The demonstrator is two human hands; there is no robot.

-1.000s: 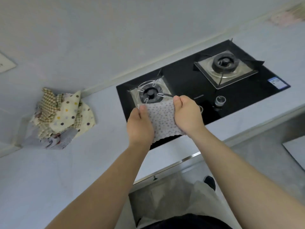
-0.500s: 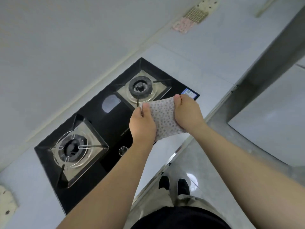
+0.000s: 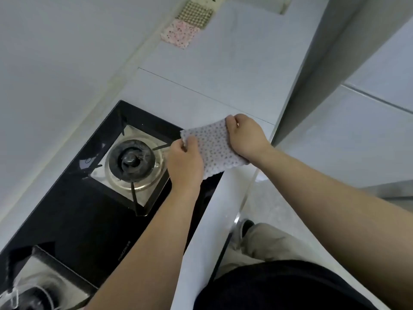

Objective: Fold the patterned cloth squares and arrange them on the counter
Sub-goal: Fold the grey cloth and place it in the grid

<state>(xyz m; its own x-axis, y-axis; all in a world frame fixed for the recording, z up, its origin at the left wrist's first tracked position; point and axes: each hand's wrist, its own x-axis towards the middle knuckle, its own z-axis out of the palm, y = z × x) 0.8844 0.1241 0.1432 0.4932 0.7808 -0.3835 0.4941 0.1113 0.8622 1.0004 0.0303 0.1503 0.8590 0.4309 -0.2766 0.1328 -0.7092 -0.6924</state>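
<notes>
A folded white cloth with small dark dots (image 3: pixel 215 145) hangs in the air over the right end of the black hob (image 3: pixel 93 211). My left hand (image 3: pixel 185 159) pinches its left top corner and my right hand (image 3: pixel 244 136) grips its right edge. Far up the pale counter (image 3: pixel 201 70), by the wall, lie folded squares in a row: a pink speckled one (image 3: pixel 180 34), a brown checked one (image 3: pixel 196 14) behind it, and a spotted one (image 3: pixel 209 0) cut off by the frame's top edge.
Two gas burners sit in the hob, one (image 3: pixel 131 161) just left of my left hand and one (image 3: pixel 33 291) at the bottom left. A grey vertical panel (image 3: pixel 312 70) rises right of the counter. The counter's front edge (image 3: pixel 223 211) runs below my arms.
I have turned right along the counter with the dotted cloth held in both hands. The heap of unfolded cloths has left view and the row of folded squares has come closer.
</notes>
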